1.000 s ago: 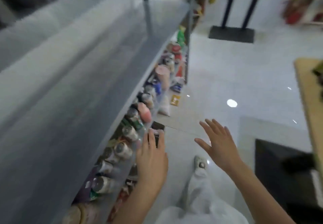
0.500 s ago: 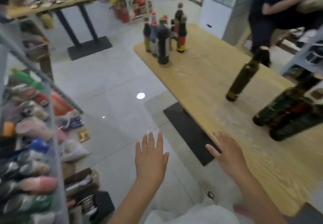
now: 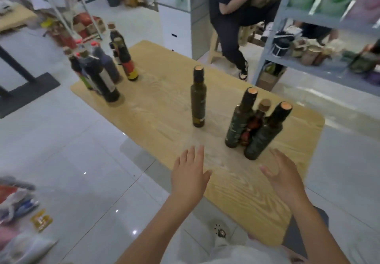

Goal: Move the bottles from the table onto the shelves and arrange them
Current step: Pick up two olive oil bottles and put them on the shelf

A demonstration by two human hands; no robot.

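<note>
A light wooden table (image 3: 156, 107) carries two groups of bottles. One dark green bottle (image 3: 198, 99) stands alone at its middle. Three more stand close together on the near right: two dark green ones (image 3: 239, 121) (image 3: 265, 134) and a smaller red-labelled one (image 3: 254, 122) between them. Several dark sauce bottles (image 3: 100, 72) cluster at the far left corner. My left hand (image 3: 190, 176) hovers open over the table's near edge. My right hand (image 3: 282, 176) is open too, just below the nearest green bottle, touching nothing.
A grey metal shelf unit (image 3: 320, 43) with jars and packets stands at the right behind the table. A person in dark clothes sits on a stool (image 3: 230, 23) beyond the table. Packets (image 3: 18, 202) lie on the tiled floor at lower left.
My view has swung from the left shelf to the table. Both empty hands now reach over the table's near edge, closer to the green bottles.
</note>
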